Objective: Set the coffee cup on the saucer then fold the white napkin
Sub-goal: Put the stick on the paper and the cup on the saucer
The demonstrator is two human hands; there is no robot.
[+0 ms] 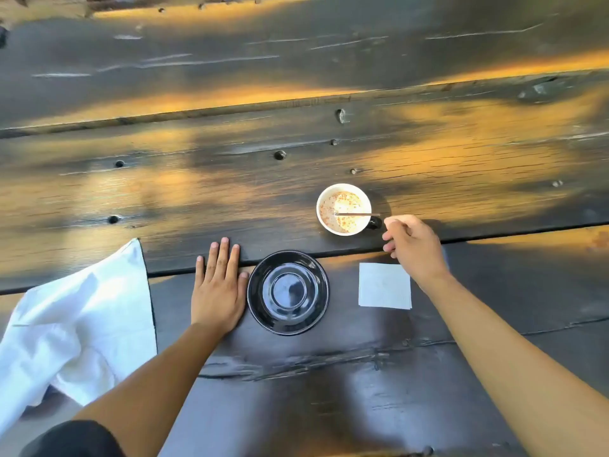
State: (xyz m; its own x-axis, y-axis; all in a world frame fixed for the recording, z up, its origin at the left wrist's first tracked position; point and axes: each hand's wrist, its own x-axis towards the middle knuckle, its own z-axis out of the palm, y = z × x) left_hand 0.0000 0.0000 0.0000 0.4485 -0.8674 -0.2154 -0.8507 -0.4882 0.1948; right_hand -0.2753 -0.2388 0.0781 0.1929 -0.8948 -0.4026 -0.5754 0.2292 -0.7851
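The left hand (pixel 219 285) lies flat and spread on the dark wooden bench (pixel 428 153), its thumb just beside the saucer (pixel 288 292), holding nothing. The right hand (pixel 413 247) hovers loosely curled and empty, fingertips just beside the handle of the cup (pixel 344 209). One black saucer, bare. One cup, with a stick (pixel 357 214) across its rim, standing on the bench beyond the saucer. One square white napkin (pixel 384 285) lies flat under the right wrist. One white cloth (pixel 79 321) lies crumpled at left. No writing is readable.
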